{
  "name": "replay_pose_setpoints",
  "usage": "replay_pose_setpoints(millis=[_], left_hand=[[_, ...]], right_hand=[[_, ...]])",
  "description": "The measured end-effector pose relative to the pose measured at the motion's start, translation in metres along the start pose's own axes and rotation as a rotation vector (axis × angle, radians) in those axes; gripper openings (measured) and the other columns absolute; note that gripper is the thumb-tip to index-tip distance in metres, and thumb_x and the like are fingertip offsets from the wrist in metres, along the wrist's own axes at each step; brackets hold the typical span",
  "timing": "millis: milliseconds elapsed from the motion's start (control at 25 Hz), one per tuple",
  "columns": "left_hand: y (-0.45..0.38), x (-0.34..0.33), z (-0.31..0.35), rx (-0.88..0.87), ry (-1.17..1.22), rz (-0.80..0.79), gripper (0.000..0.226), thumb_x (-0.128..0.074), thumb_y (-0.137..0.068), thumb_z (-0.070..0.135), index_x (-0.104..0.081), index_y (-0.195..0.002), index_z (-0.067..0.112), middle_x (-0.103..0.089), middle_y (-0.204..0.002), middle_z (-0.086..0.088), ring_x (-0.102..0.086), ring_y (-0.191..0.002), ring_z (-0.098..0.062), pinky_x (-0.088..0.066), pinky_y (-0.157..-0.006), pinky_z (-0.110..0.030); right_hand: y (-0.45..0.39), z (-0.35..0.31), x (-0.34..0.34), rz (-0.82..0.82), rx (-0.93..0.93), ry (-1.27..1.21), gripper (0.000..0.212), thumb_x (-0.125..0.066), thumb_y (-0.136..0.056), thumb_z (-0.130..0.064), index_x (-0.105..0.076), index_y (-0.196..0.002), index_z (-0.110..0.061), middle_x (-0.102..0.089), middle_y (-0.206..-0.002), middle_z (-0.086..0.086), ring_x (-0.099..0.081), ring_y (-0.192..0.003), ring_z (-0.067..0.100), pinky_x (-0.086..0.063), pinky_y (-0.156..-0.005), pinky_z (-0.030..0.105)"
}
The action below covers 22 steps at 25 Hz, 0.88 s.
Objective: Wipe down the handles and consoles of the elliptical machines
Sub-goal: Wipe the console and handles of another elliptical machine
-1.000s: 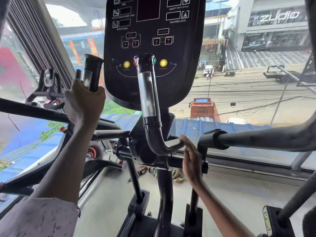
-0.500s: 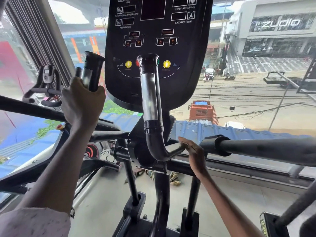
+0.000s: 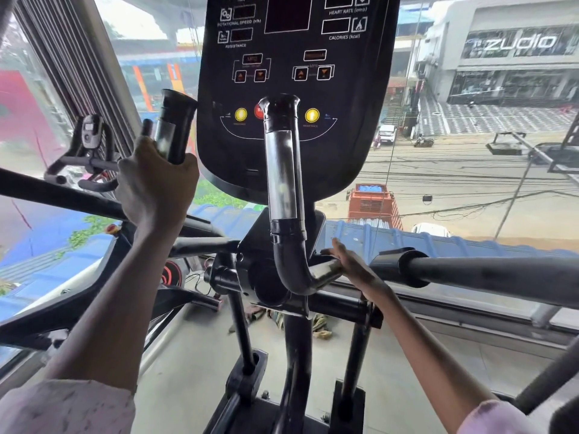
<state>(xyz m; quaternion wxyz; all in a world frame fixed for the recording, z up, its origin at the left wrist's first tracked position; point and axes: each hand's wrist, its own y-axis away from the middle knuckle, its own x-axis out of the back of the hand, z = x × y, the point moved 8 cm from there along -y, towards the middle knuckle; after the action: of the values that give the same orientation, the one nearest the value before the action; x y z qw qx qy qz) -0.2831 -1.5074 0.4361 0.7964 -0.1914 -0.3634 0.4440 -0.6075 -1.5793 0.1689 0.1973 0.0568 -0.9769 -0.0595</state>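
Head view: left hand (image 3: 156, 180) clenched around the left upright grip (image 3: 175, 126), left of the console (image 3: 294, 89), likely bracing. Right hand (image 3: 351, 264), fingers straight, touches the centre handle's bend (image 3: 300, 270) below the console; no cloth visible.

A pale grey, smooth concrete floor (image 3: 391, 364) is stretching beneath the machine toward the window. The black metal uprights of the elliptical's base frame (image 3: 294, 355) are standing on it. A crumpled, striped green-and-tan cloth (image 3: 319, 325) is lying on the floor just behind the central post, partly hidden by it.
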Motion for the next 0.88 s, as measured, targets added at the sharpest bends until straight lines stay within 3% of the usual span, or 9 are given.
replay_pose_setpoints(millis=[80, 160, 200, 320, 440, 520, 640, 760, 880], left_hand=[[0.002, 0.001, 0.000, -0.001, 0.004, 0.007, 0.044, -0.059, -0.074, 0.035, -0.066, -0.112, 0.015, -0.071, -0.095, -0.014, -0.067, -0.089, -0.040, -0.052, -0.073, -0.045], [0.003, 0.001, 0.001, -0.001, 0.001, 0.008, 0.044, -0.060, -0.074, 0.035, -0.066, -0.112, 0.014, -0.071, -0.096, -0.015, -0.066, -0.090, -0.041, -0.052, -0.075, -0.047], [0.003, 0.002, 0.001, -0.002, -0.005, 0.004, 0.043, -0.060, -0.074, 0.035, -0.066, -0.111, 0.014, -0.071, -0.097, -0.016, -0.066, -0.091, -0.042, -0.052, -0.076, -0.047], [0.002, 0.003, 0.001, -0.008, -0.004, -0.004, 0.039, -0.059, -0.074, 0.034, -0.065, -0.106, 0.011, -0.071, -0.097, -0.017, -0.066, -0.091, -0.041, -0.052, -0.075, -0.046], [0.002, 0.002, 0.002, -0.022, 0.006, -0.002, 0.037, -0.060, -0.075, 0.033, -0.064, -0.104, 0.010, -0.070, -0.096, -0.018, -0.066, -0.090, -0.042, -0.050, -0.071, -0.044], [0.002, 0.001, 0.002, -0.018, -0.001, -0.005, 0.036, -0.059, -0.075, 0.033, -0.064, -0.103, 0.011, -0.070, -0.096, -0.018, -0.066, -0.090, -0.043, -0.051, -0.071, -0.045], [0.002, 0.002, 0.000, 0.005, 0.004, -0.012, 0.036, -0.059, -0.073, 0.036, -0.063, -0.101, 0.014, -0.069, -0.096, -0.018, -0.065, -0.091, -0.043, -0.052, -0.076, -0.048], [0.003, 0.002, 0.000, 0.007, 0.008, -0.012, 0.035, -0.059, -0.073, 0.036, -0.064, -0.102, 0.015, -0.069, -0.096, -0.017, -0.065, -0.092, -0.043, -0.052, -0.077, -0.048], [0.002, 0.002, 0.001, 0.003, 0.009, -0.014, 0.033, -0.059, -0.074, 0.035, -0.063, -0.099, 0.014, -0.069, -0.094, -0.017, -0.065, -0.090, -0.042, -0.052, -0.074, -0.047]], right_hand=[[-0.005, -0.017, -0.002, -0.119, -0.022, 0.067, 0.087, -0.016, -0.096, -0.073, -0.046, -0.143, -0.008, -0.047, -0.145, 0.007, -0.043, -0.136, 0.022, -0.021, -0.117, 0.040], [-0.005, -0.031, -0.005, -0.185, 0.008, 0.095, 0.062, -0.012, -0.103, -0.059, -0.057, -0.121, -0.021, -0.053, -0.121, -0.010, -0.052, -0.114, 0.006, -0.022, -0.117, 0.038], [-0.005, -0.031, -0.006, -0.172, -0.001, 0.125, 0.061, -0.011, -0.103, -0.058, -0.058, -0.119, -0.022, -0.055, -0.119, -0.010, -0.052, -0.112, 0.005, -0.023, -0.118, 0.039], [0.001, -0.022, -0.001, -0.038, -0.057, 0.235, 0.088, -0.010, -0.100, -0.065, -0.054, -0.133, 0.003, -0.057, -0.135, 0.017, -0.050, -0.128, 0.030, -0.030, -0.108, 0.039], [0.016, -0.022, 0.001, -0.005, 0.004, 0.250, 0.109, -0.002, -0.085, -0.080, -0.055, -0.134, 0.002, -0.054, -0.140, 0.019, -0.049, -0.130, 0.033, -0.029, -0.110, 0.042], [0.027, -0.025, 0.002, 0.068, 0.139, 0.270, 0.123, 0.006, -0.072, -0.090, -0.059, -0.123, 0.001, -0.061, -0.126, 0.020, -0.055, -0.118, 0.034, -0.037, -0.103, 0.041], [0.045, -0.019, -0.001, 0.212, 0.317, 0.160, 0.110, 0.003, -0.072, -0.093, -0.063, -0.115, -0.018, -0.053, -0.119, 0.001, -0.053, -0.111, 0.009, -0.038, -0.093, 0.024], [0.049, -0.016, 0.002, 0.235, 0.367, 0.058, 0.109, -0.002, -0.073, -0.093, -0.066, -0.119, -0.018, -0.038, -0.115, -0.001, -0.041, -0.114, -0.012, -0.026, -0.091, -0.001], [0.038, -0.018, 0.012, 0.235, 0.381, 0.110, 0.104, -0.001, -0.079, -0.089, -0.073, -0.112, -0.022, -0.046, -0.107, -0.010, -0.046, -0.108, -0.011, -0.030, -0.095, 0.012]])
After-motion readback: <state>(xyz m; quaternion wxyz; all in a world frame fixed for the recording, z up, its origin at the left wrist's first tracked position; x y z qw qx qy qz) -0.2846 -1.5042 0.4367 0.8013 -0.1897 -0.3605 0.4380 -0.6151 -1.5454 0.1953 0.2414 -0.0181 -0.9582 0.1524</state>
